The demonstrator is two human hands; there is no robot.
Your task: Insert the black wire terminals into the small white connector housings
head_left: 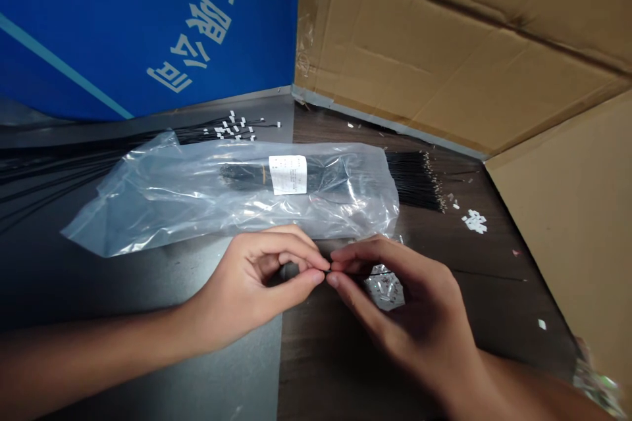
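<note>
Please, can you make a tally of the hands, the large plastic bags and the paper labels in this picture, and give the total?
Hands: 2
Large clear plastic bag: 1
White paper label: 1
Total: 4

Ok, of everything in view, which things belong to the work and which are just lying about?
Being worked: the thin black wire, pinched by the left hand and right hand.
Lying about: the plastic-bagged wire bundle, the loose white connectors, the cardboard sheet, the blue printed board.
</note>
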